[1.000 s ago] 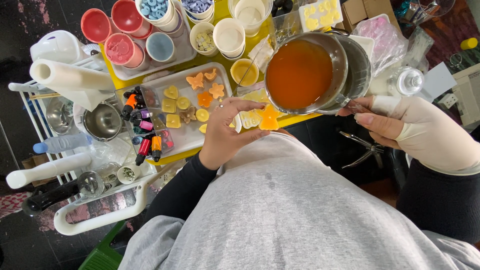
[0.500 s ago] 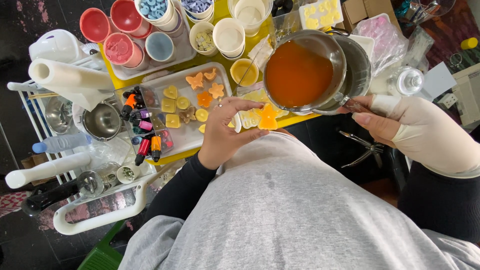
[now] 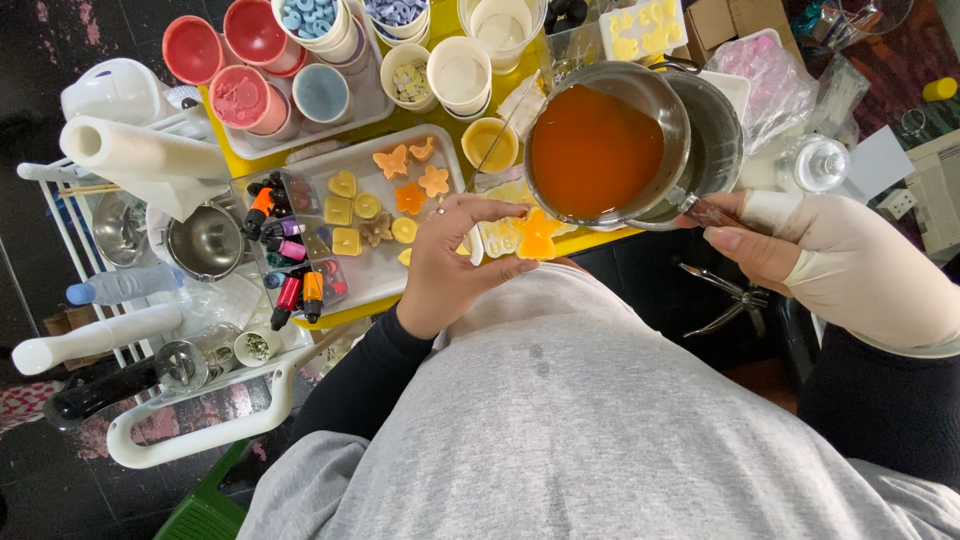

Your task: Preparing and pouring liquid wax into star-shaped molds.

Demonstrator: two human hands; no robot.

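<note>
My right hand, wrapped in a pale glove, grips the handle of a round metal saucepan full of orange liquid, handle pointing right toward me, rim tipped left. My left hand pinches a clear mould holding an orange butterfly shape, just under the pan, on the yellow surface.

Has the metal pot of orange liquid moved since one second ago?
Yes, slightly: the metal pot of orange liquid shifted a little left, toward the small yellow cup, held by the right hand.
</note>
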